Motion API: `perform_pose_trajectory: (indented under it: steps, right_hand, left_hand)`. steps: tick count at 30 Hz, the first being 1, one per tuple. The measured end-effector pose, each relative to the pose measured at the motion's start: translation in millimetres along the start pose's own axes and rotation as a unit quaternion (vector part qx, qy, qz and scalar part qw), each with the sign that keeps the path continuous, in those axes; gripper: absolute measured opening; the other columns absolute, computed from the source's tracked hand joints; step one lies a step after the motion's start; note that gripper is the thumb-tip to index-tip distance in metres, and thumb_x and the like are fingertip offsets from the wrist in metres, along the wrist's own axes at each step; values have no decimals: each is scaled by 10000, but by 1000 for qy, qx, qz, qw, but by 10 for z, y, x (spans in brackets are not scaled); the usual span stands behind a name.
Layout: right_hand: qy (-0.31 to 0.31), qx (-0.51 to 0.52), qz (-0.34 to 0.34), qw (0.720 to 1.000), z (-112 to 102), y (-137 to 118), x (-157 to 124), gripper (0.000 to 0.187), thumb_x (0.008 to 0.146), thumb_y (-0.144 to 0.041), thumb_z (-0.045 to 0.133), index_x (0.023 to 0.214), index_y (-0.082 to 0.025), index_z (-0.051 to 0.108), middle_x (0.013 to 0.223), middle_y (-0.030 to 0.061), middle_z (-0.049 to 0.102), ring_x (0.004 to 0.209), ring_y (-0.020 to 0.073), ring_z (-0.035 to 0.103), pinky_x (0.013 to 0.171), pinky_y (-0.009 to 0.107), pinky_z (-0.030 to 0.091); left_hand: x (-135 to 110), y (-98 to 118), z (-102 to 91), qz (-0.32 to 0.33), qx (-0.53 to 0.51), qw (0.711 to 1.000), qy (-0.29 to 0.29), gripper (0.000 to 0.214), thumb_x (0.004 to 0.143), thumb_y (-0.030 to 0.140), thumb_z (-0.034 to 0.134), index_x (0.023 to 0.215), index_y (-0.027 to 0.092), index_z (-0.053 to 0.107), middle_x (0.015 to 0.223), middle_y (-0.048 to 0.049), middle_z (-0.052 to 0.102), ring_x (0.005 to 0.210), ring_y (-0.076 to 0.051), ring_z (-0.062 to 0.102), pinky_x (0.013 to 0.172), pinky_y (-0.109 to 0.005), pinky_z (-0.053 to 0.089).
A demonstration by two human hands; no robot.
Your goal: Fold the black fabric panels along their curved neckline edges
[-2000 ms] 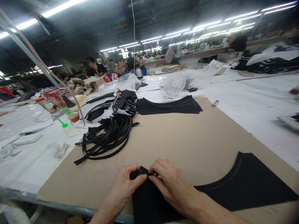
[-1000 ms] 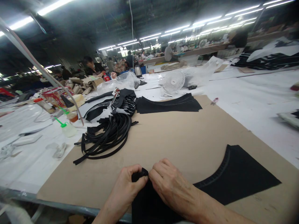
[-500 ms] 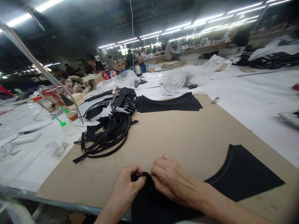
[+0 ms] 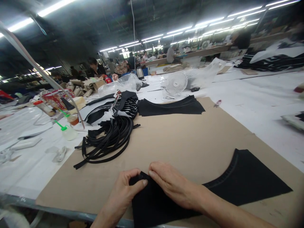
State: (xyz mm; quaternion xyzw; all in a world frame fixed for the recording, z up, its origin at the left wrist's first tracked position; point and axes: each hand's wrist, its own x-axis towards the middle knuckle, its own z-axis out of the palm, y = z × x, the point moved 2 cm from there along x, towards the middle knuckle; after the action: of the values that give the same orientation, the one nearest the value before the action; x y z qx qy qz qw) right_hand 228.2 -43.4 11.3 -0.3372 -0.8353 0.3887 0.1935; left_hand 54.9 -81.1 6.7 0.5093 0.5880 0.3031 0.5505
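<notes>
Head view: left hand [image 4: 123,190] pinches the cloth [image 4: 152,205] at its upper corner; right hand [image 4: 174,183] touches that edge, finger closure unclear. Cloth lies at the board's [image 4: 178,139] near side; judged light, limp, best held by edges. Beyond: straps [image 4: 121,133], then fan [image 4: 177,83].

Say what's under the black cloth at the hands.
Brown sheet shows beside the black cloth and appears to run beneath it. The left hand pinches the cloth's upper corner. Anything else directly underneath is covered; can't tell.

Seemingly open sheet [image 4: 152,145] between strips [image 4: 114,134] and cloth [image 4: 159,207]
</notes>
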Motion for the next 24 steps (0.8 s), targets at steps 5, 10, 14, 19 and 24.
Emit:
perform_pose_trajectory:
  steps: [5, 10, 14, 19, 24]
  right_hand:
    - [-21, -82, -54, 995, 17, -37, -14, 221, 1016, -265, 314, 877, -203, 474, 899, 20, 564, 821, 155, 513, 860, 344, 413]
    - [-28, -119, -92, 988, 12, -33, -26, 168, 1011, -250, 329, 915, -205, 461, 933, 20, 560, 826, 149, 499, 917, 366, 391]
    - [-26, -135, -105, 985, 3, -33, -33, 104, 990, -220, 370, 926, -201, 449, 943, 24, 547, 826, 151, 483, 941, 381, 374]
    - [-46, -72, -99, 991, -45, -33, -20, 188, 1015, -282, 327, 890, -205, 445, 908, 16, 538, 823, 150, 479, 866, 345, 408]
    - [-22, -67, -87, 994, -29, -65, 25, 259, 1023, -315, 310, 844, -202, 460, 862, 9, 545, 795, 145, 488, 870, 346, 400]
  left_hand:
    - [-19, 12, -8, 20, 43, 999, -8, 278, 740, 400, 648, 676, 133, 603, 619, 22, 468, 626, -119, 401, 578, -237, 317]
    - [-20, 11, -9, 24, 55, 998, -19, 272, 744, 397, 635, 696, 130, 609, 623, 24, 462, 621, -114, 389, 564, -233, 298]
    - [-11, 36, -9, 34, 79, 996, -12, 274, 747, 394, 630, 678, 130, 604, 613, 28, 444, 620, -115, 383, 566, -235, 297]
    - [-44, 81, -31, 18, 59, 998, -16, 283, 739, 410, 638, 720, 128, 622, 638, 18, 481, 635, -123, 410, 583, -237, 326]
    - [-51, 95, -24, 29, 73, 997, -1, 250, 742, 379, 637, 688, 136, 614, 618, 27, 468, 620, -114, 400, 581, -235, 318]
